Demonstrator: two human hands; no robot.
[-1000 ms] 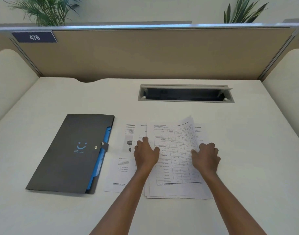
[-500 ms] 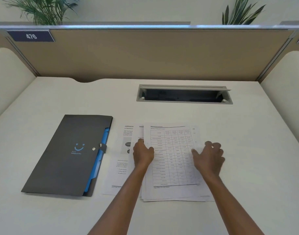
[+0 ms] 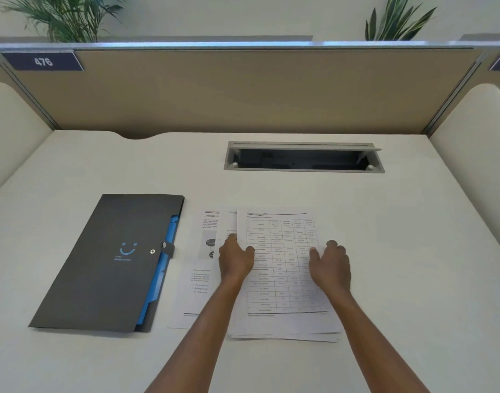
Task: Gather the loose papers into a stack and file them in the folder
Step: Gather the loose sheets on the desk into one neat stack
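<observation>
A stack of white papers [image 3: 282, 279] lies on the desk in front of me, with a printed table sheet on top. My left hand [image 3: 236, 259] grips the stack's left edge, thumb on the top sheet. My right hand [image 3: 331, 265] grips the right edge, fingers curled over it. Two more printed sheets [image 3: 197, 282] stick out from under the stack on the left, partly hidden by my left hand and forearm. The dark grey folder [image 3: 110, 262], with a blue smile mark and blue inner pockets, lies shut to the left, its snap strap on the right edge.
An open grey cable tray [image 3: 302, 157] is set into the white desk [image 3: 413, 279] behind the papers. A tan partition [image 3: 243, 89] with a "476" label closes the back. Cream side panels flank the desk. Plants stand behind the partition.
The fanned, tilted top sheets have been squared up into a straighter stack. My right hand slid inward against the stack's right edge. My left hand stayed at the left edge.
</observation>
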